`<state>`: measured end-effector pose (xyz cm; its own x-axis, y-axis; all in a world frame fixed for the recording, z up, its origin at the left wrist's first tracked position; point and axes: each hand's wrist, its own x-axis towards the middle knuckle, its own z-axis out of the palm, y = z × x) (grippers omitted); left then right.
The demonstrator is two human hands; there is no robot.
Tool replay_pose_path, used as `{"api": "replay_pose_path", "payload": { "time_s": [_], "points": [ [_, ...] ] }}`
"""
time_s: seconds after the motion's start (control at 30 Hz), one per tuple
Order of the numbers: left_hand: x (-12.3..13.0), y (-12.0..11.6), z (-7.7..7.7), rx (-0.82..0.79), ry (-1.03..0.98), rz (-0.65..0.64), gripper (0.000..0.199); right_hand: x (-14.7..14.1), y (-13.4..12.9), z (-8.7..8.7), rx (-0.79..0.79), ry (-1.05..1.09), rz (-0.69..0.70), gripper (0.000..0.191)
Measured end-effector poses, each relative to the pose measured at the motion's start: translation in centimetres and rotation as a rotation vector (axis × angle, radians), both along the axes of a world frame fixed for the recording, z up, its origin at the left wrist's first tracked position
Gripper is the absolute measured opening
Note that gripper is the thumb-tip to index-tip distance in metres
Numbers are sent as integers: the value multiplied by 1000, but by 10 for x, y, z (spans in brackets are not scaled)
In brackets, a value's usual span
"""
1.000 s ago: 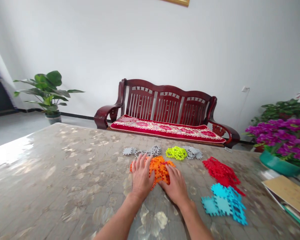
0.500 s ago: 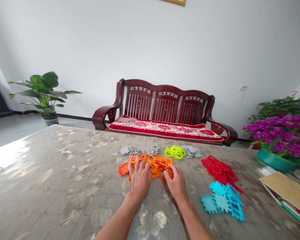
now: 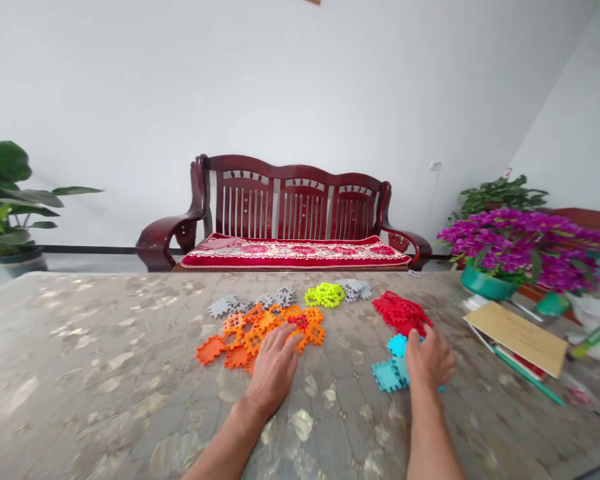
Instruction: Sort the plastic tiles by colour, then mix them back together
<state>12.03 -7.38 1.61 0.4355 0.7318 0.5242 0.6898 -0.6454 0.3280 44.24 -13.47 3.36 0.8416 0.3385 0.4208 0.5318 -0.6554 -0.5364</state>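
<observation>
My left hand [image 3: 276,360] rests at the front of a spread of orange interlocking plastic tiles [image 3: 233,321], fingers slightly apart on the pieces. A small red tile [image 3: 297,322] lies among the orange ones by its fingertips. Further right, my right hand [image 3: 431,360] hovers over light-blue tiles [image 3: 387,377], partly covering them. Its thumb and fingers are apart, at the near edge of a heap of red tiles [image 3: 400,312]. I see nothing clearly held there, though the palm side is hidden.
Behind the orange tiles lie grey tiles [image 3: 223,307] and a yellow-green heap [image 3: 325,295]. A brown envelope [image 3: 517,333] and a green pen [image 3: 530,377] are at the right, near purple flowers [image 3: 525,247] in a teal pot [image 3: 487,283]. A wooden bench [image 3: 300,200] stands beyond the table [image 3: 105,373].
My right hand has left the orange tiles and moved right to the red and blue heaps. My left hand stays on the orange pieces. The view has turned right.
</observation>
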Motion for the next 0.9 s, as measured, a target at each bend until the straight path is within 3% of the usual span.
{"api": "replay_pose_path", "payload": {
  "time_s": [0.13, 0.3, 0.43, 0.67, 0.9],
  "points": [
    [11, -13, -2, -160, 2, -281, 40, 30, -15, -15, -168, 196, -21, 58],
    [18, -22, 0, -290, 46, -383, 55, 20, -7, -27, -221, 174, 1, 59],
    [24, -30, 0, -324, 92, -389, 71, -6, 5, -26, -248, 131, 52, 56],
    [47, -45, -13, -327, 123, -316, 106, -72, 34, -21, -314, 40, 388, 45],
    [54, -41, -15, -405, 98, -97, 115, -114, 48, -20, -269, -64, 743, 40]
  ]
}}
